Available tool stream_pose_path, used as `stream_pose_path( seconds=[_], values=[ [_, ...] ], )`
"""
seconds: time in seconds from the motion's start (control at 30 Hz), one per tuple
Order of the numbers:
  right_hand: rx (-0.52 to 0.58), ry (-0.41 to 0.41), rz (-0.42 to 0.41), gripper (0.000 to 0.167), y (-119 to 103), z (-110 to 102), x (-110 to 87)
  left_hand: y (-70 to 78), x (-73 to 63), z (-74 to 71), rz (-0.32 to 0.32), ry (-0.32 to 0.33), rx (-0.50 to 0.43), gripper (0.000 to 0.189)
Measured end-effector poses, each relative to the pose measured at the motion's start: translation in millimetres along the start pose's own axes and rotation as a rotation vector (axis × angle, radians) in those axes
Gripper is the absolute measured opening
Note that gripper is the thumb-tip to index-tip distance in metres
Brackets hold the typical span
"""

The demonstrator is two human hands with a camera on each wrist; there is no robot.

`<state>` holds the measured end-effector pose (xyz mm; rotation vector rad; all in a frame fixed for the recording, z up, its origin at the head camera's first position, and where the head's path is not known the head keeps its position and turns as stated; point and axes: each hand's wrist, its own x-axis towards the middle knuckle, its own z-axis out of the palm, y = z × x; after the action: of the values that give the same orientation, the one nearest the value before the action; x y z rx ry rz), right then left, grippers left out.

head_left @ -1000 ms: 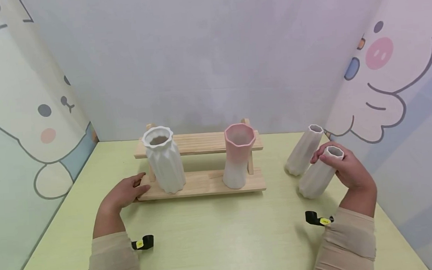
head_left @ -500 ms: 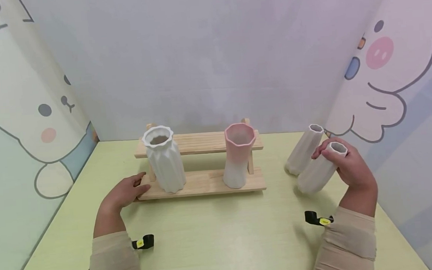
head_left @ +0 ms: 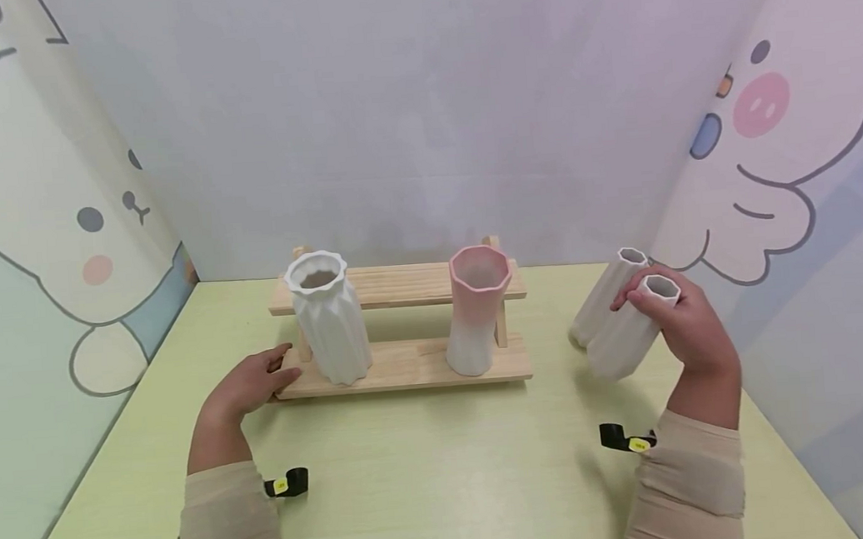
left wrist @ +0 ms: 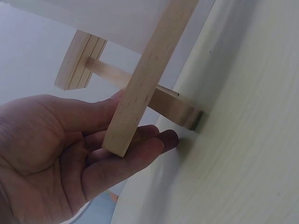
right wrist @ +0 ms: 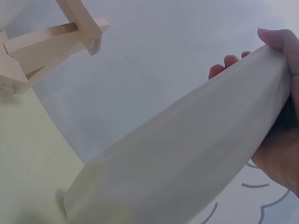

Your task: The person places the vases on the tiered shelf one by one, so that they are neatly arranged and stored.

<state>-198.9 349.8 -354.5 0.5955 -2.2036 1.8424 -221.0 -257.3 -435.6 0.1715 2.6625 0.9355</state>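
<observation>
In the head view, my right hand [head_left: 694, 318] grips a slim white vase [head_left: 624, 339] around its upper part. The vase leans, and its base seems lifted off the table. Just behind it stands a second slim white vase [head_left: 599, 304], partly covered by the held one. My left hand [head_left: 247, 384] holds the left end of a two-tier wooden rack's lower board [head_left: 408, 367]; the left wrist view shows the board [left wrist: 140, 88] between thumb and fingers. On that board stand a wide white pleated vase [head_left: 334, 335] and a pink-and-white vase [head_left: 476, 316].
The rack's upper board [head_left: 403, 286] sits higher at the back. A pale yellow-green table [head_left: 431, 478] lies under everything. Grey cloth [head_left: 406, 121] closes off the back, and cartoon-printed cloth [head_left: 777, 162] the sides.
My right hand has raised the slim white vase off the table and shifted it slightly left, nearer the other slim vase. My left hand and the rack keep their place.
</observation>
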Motion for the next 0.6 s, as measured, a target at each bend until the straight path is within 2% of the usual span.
stream_pose_path(
  seconds=[0.23,0.6],
  values=[
    [-0.066,0.022,0.028,0.006,-6.5,7.5,2.0,0.4,-0.4,0.1,-0.004,-0.001,-0.008,0.075],
    [-0.059,0.078,-0.029,0.003,-13.4,17.9,7.3,2.0,-1.7,-0.3,-0.014,-0.004,-0.020,0.075]
  ],
)
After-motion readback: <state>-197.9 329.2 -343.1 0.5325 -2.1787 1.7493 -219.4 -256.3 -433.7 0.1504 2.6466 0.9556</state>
